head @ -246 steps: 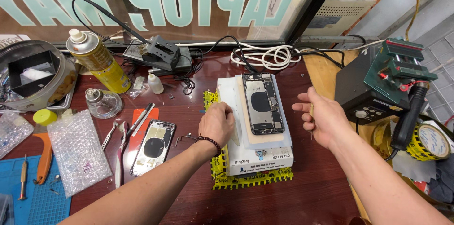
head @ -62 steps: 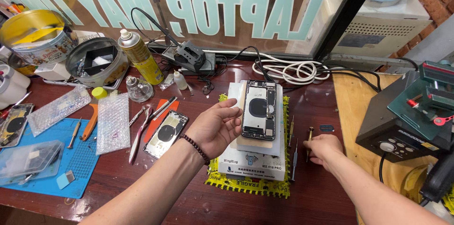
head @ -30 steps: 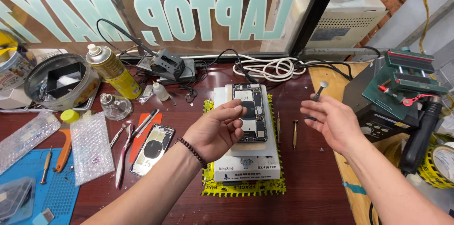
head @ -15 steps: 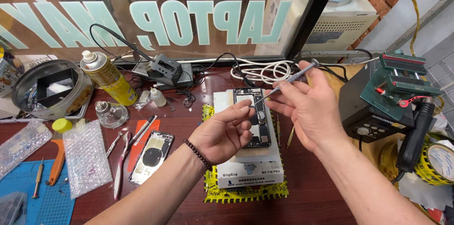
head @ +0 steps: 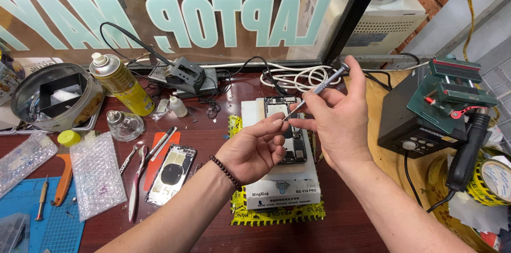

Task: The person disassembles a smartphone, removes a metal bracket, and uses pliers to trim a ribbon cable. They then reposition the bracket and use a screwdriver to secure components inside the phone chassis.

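My right hand [head: 338,120] grips a thin silver screwdriver [head: 319,88], its handle up and to the right, its tip slanting down-left. My left hand [head: 255,146] meets that tip with thumb and forefinger pinched together; whether a screw sits between them I cannot tell. Both hands hover over an opened black phone [head: 287,125] that lies on a white box [head: 282,189], which rests on a yellow mat [head: 274,214]. A second phone housing [head: 171,174] lies to the left on the dark red table.
Left of the hands lie tweezers [head: 139,178], an orange pry tool [head: 162,146], bubble wrap [head: 96,173], a blue mat [head: 32,221], a yellow spray can [head: 120,84], a glass bottle [head: 123,124] and a metal tin [head: 56,96]. A black station [head: 410,120] and green vise [head: 452,88] stand right.
My right hand picked up the screwdriver from the table and brought it over the phone. Its tip has now come down to my left fingertips, and both hands have drawn closer.
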